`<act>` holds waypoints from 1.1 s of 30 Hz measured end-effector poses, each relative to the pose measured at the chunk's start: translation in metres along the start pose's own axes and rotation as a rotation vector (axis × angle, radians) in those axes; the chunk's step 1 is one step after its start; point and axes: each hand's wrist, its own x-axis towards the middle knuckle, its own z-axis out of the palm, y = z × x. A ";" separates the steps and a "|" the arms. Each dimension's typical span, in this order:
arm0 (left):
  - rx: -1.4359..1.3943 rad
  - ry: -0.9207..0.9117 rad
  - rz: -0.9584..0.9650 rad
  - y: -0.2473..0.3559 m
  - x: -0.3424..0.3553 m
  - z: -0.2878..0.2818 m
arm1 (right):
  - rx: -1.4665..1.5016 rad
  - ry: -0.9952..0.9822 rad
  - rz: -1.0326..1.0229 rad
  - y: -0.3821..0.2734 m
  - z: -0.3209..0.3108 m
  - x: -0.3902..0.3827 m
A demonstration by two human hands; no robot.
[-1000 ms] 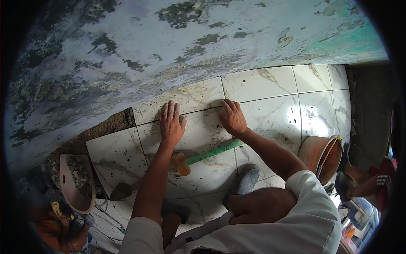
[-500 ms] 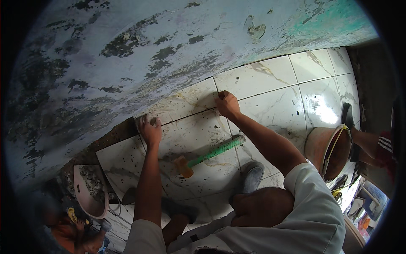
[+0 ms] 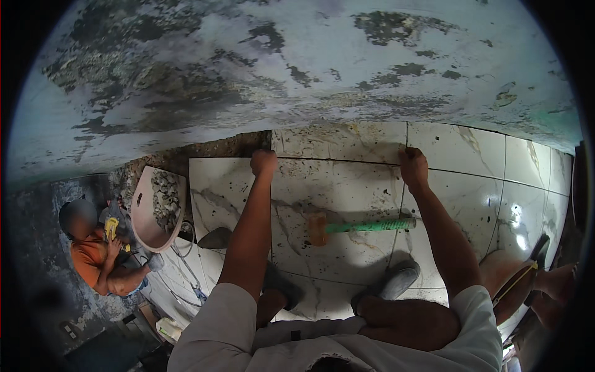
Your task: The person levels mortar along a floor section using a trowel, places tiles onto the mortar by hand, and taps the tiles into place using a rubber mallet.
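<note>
A narrow white marbled floor tile (image 3: 339, 139) lies along the wall's foot, speckled with dirt. My left hand (image 3: 264, 162) is closed at the tile's left end, by the bare strip of ground; its fingertips are hidden. At the other end, my right hand (image 3: 414, 166) has its fingers pinched together over the joint with the neighbouring tile. Whatever may be between them is too small to make out. Between my forearms a mallet lies on the tiles, with an amber head (image 3: 318, 229) and a green wrapped handle (image 3: 370, 226).
A peeling wall (image 3: 297, 68) rises in front. Left of me, rubble fills a pale basin (image 3: 140, 217), near a crouching person (image 3: 93, 254) holding a yellow power tool (image 3: 111, 228). At the right stand a bucket (image 3: 505, 276) and another person's leg (image 3: 555, 282). Rough ground (image 3: 211, 147) shows beside the wall.
My view has turned, so the wall now runs nearly level across it. The left hand's fingers, spread over the tile end before, are now curled in. The right hand stays at the joint.
</note>
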 end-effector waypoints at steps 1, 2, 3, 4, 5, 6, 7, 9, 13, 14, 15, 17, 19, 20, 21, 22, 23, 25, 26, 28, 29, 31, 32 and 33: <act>-0.026 -0.033 0.013 0.000 0.000 0.001 | -0.005 -0.003 -0.003 0.002 0.000 0.001; -0.026 -0.029 0.007 -0.004 0.005 0.001 | -0.019 0.000 -0.004 -0.001 0.000 0.001; -0.153 -0.061 -0.063 -0.009 0.010 0.000 | -0.034 0.003 -0.004 -0.004 0.000 0.000; -0.281 -0.092 -0.133 -0.014 0.014 -0.001 | -0.034 0.000 -0.007 -0.004 0.002 0.000; -0.283 -0.088 -0.135 -0.018 0.020 -0.002 | -0.024 0.008 -0.005 -0.005 0.004 0.000; -0.231 -0.065 -0.096 -0.023 0.025 -0.004 | -0.013 0.016 -0.005 -0.007 0.006 0.001; -0.179 -0.040 -0.058 -0.028 0.030 -0.006 | -0.009 0.012 -0.010 -0.008 0.008 0.000; -0.216 -0.051 -0.078 -0.015 0.017 0.004 | -0.017 0.009 0.028 -0.002 0.001 0.001; -0.392 -0.155 -0.147 -0.008 0.017 -0.002 | -0.031 0.020 0.039 -0.002 -0.003 0.001; -0.392 -0.149 -0.148 -0.012 0.022 -0.006 | -0.015 0.013 0.035 -0.004 0.000 0.001; -0.411 -0.195 -0.153 -0.016 0.027 -0.010 | 0.000 0.005 0.031 -0.006 0.001 0.001; -0.430 -0.244 -0.158 -0.018 0.032 -0.013 | 0.008 0.007 0.034 -0.007 0.003 0.000; -0.479 -0.347 -0.216 -0.016 0.032 -0.014 | 0.011 0.013 0.040 -0.006 0.002 0.000; -0.481 -0.348 -0.215 -0.015 0.031 -0.015 | 0.003 0.014 0.040 -0.006 0.002 0.000; -0.492 -0.354 -0.249 -0.013 0.031 -0.016 | -0.004 0.014 0.040 -0.006 0.001 0.000; -0.502 -0.359 -0.283 -0.011 0.030 -0.018 | -0.004 0.016 0.040 -0.006 0.001 0.001; -0.503 -0.359 -0.283 -0.011 0.030 -0.019 | 0.011 0.008 0.041 -0.006 0.001 0.000; -0.516 -0.396 -0.276 -0.009 0.028 -0.021 | 0.024 0.002 0.043 -0.006 0.000 0.000; -0.518 -0.396 -0.274 -0.007 0.028 -0.020 | 0.020 -0.002 0.048 -0.008 -0.001 -0.001; -0.517 -0.353 -0.305 -0.002 0.025 -0.014 | 0.012 -0.002 0.053 -0.007 -0.003 0.000; -0.519 -0.355 -0.303 -0.004 0.028 -0.012 | 0.009 0.004 0.056 -0.006 -0.002 0.000; -0.432 -0.374 -0.235 -0.008 0.031 -0.006 | 0.001 0.014 0.060 -0.002 -0.004 0.002; -0.433 -0.364 -0.237 -0.015 0.037 -0.003 | 0.014 0.007 0.064 -0.007 0.000 0.001; -0.401 -0.309 -0.219 -0.022 0.044 -0.001 | 0.028 0.000 0.066 -0.011 0.004 0.001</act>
